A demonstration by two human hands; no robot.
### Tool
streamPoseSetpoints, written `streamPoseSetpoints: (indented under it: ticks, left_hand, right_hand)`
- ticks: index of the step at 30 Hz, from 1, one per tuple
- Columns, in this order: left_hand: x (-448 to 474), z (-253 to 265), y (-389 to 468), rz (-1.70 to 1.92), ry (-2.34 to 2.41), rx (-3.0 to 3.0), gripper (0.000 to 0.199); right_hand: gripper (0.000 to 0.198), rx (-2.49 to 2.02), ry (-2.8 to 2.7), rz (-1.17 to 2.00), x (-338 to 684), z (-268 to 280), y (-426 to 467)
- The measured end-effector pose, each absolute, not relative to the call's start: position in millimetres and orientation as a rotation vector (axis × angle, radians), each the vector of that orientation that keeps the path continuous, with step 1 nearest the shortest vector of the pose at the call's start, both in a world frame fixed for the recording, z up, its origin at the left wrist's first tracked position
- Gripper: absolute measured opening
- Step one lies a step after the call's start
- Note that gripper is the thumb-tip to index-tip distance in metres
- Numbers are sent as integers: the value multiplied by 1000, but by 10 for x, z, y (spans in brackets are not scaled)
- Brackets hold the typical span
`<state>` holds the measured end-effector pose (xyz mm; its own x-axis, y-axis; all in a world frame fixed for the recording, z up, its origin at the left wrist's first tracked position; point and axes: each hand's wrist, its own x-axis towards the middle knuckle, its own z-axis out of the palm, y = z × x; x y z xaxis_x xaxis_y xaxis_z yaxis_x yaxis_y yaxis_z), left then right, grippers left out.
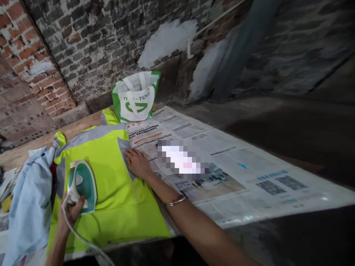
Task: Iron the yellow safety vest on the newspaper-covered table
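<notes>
A bright yellow-green shirt (111,199) with grey panels lies spread on the table, its collar end away from me. My left hand (72,210) is wrapped round the handle of a white and teal clothes iron (86,181), which rests on the left part of the shirt. From the iron a pale cord (80,236) runs down past my wrist toward the bottom edge. Stretched out flat, my right hand (138,162) presses on the grey side panel at the shirt's right edge, holding nothing. A metal bangle (174,201) circles my right wrist.
A light blue cloth (31,201) hangs in folds at the left. Behind the shirt stands a white and green tote bag (135,98). Printed newspaper-like sheeting (227,155) covers the table's right side, with a blurred-out bright object (180,159) on it. A brick wall (91,48) rises behind.
</notes>
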<state>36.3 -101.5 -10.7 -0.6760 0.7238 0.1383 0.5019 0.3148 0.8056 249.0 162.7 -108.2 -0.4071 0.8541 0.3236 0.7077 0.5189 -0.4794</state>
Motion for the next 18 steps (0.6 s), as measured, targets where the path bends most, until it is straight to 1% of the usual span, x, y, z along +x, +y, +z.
streamPoseSetpoints:
  ticks: [3, 6, 10, 14, 16, 18]
  left_hand:
    - [139, -21, -539, 1268, 2357, 1197, 43]
    - [-42, 59, 17, 1256, 2396, 1224, 28]
    - [-106, 104, 485, 1235, 2438, 1221, 22]
    - [18, 108, 370, 1239, 2465, 1196, 19]
    - [137, 84, 114, 1231, 2453, 1194, 21]
    - [295, 25, -214, 1212, 2432, 1192, 26]
  right_hand:
    - [46, -1266, -2233, 354, 2496, -1096, 1624]
    - [46, -1264, -2239, 349, 2503, -1084, 1613]
    - [45, -1295, -2236, 343, 2497, -1044, 1590]
    - [43, -1301, -2242, 346, 2487, -1015, 1580]
    - [44, -1296, -2246, 352, 2490, -1012, 1582]
    - [43, -1295, -2240, 355, 2495, -1016, 1588]
